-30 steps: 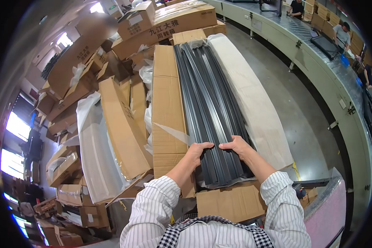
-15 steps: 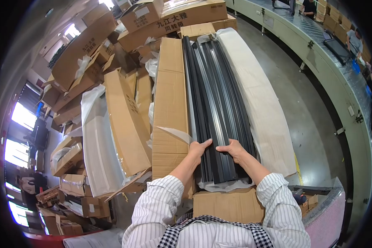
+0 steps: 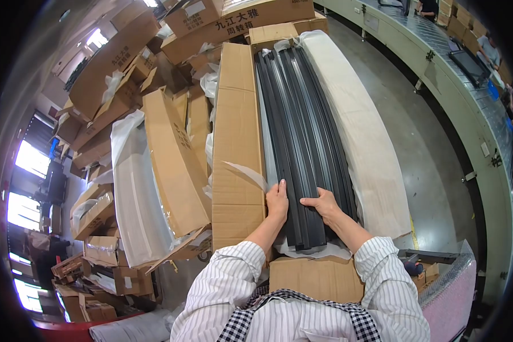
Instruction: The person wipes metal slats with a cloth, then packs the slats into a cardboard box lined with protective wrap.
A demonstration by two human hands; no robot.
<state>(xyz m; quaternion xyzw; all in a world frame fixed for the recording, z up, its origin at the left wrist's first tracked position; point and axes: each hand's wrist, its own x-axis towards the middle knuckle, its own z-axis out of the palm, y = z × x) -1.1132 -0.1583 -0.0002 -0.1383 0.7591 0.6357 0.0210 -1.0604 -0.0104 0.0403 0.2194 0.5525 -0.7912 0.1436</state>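
Note:
A bundle of long black profile strips (image 3: 302, 142) lies lengthwise in an open cardboard box (image 3: 316, 279). My left hand (image 3: 277, 200) presses against the left edge of the strips near their close end, thumb pointing up along the side. Opposite it, my right hand (image 3: 326, 205) wraps the right side of the nearer strips, its thumb lying across the top. The fingertips of both hands are hidden down between the strips and the box sides. White foam wrap (image 3: 316, 252) shows under the near ends, and a long white foam sheet (image 3: 362, 137) hangs over the right side.
A tall cardboard flap (image 3: 238, 142) stands along the left side. Beyond it are piled cartons (image 3: 171, 159) and a foam-lined box (image 3: 137, 199). A conveyor line (image 3: 439, 85) curves along the right, with a person (image 3: 489, 51) beside it. Bubble-wrapped pink material (image 3: 453, 296) stands at lower right.
My left hand has shifted from over the strips to their left edge, its thumb now pointing up. My right hand stays nearly in place. The near strip ends look more gathered together.

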